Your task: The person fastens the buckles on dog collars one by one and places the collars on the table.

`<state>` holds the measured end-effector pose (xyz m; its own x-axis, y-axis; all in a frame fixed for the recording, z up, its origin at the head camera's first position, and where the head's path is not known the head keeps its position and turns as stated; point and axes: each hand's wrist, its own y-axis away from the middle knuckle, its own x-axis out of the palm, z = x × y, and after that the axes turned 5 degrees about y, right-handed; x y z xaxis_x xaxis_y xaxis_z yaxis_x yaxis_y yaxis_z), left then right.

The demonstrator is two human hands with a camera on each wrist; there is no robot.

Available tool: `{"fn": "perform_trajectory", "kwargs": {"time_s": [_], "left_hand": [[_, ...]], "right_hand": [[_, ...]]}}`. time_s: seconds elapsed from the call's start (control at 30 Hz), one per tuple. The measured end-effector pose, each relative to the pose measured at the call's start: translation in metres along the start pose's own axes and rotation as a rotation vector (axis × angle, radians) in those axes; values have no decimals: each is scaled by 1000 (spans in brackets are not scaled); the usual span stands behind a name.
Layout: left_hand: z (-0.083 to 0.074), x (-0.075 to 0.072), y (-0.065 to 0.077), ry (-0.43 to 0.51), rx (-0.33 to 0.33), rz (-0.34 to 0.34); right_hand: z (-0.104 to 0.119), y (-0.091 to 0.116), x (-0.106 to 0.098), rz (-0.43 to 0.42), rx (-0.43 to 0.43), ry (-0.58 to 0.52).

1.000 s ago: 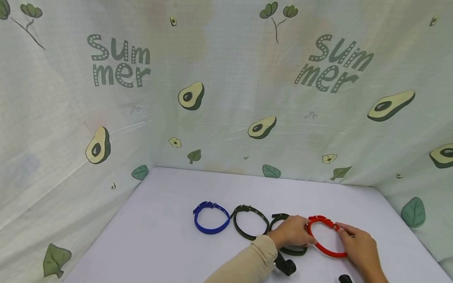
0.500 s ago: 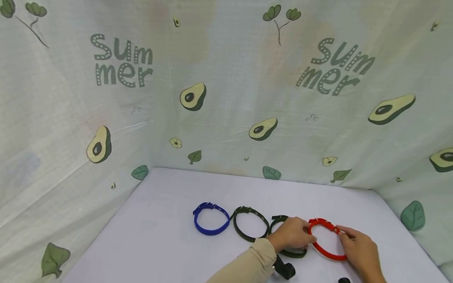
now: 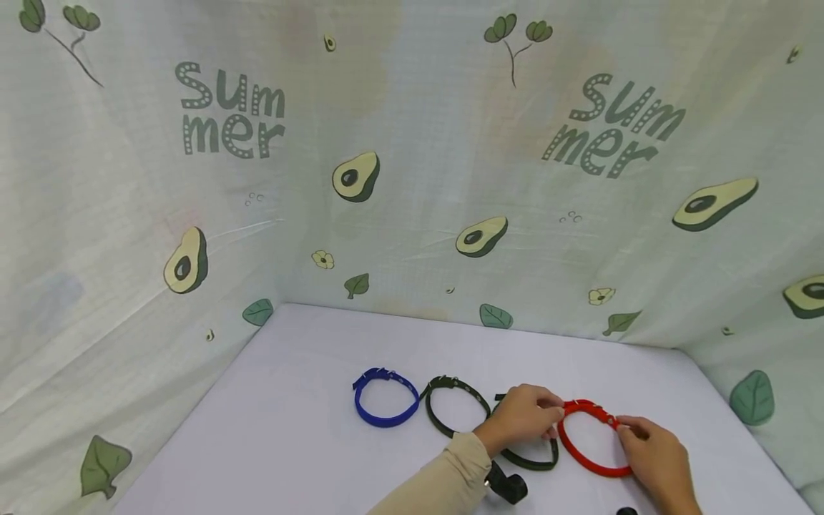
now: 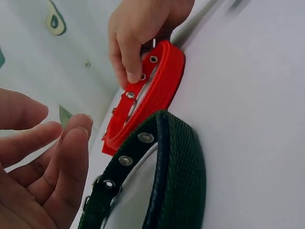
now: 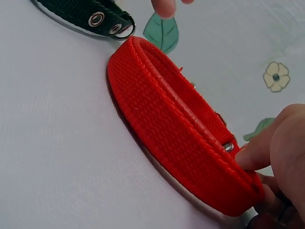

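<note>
A red buckled collar [image 3: 595, 468] stands on its edge on the white table, forming a ring. My right hand [image 3: 656, 456] pinches its right side near the eyelets, thumb and fingers on the strap in the right wrist view. My left hand [image 3: 523, 415] hovers above a dark green collar [image 3: 531, 465], just left of the red one. In the left wrist view its fingers [image 4: 71, 162] are loosely bent, with nothing between them. That green collar's metal eyelets and buckle show there, close beside the red collar [image 4: 167, 86]. My left hand hides part of the green collar in the head view.
Farther left stand another dark green collar [image 3: 444, 383] and a blue collar [image 3: 386, 421], in a row with the others. A black wrist device [image 3: 508, 488] sits at my left wrist. A curtain [image 3: 412, 143] printed with avocados rises behind the table.
My left hand has let go of the red collar's left side and shifted slightly up and left. My right hand keeps its pinch on the red collar.
</note>
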<state>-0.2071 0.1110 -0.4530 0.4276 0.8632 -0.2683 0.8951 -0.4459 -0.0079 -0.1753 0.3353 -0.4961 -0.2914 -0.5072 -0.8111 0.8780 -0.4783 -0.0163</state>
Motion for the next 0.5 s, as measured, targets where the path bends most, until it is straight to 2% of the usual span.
{"fn": "perform_trajectory", "kwargs": {"time_s": [0.27,0.5], "left_hand": [[7,-13,5,46,42,-5],[12,-41,8,3,99,-3]], "right_hand": [[-5,-2,-2,2,37,-2],[2,1,-13,-60,27,-47]]}}
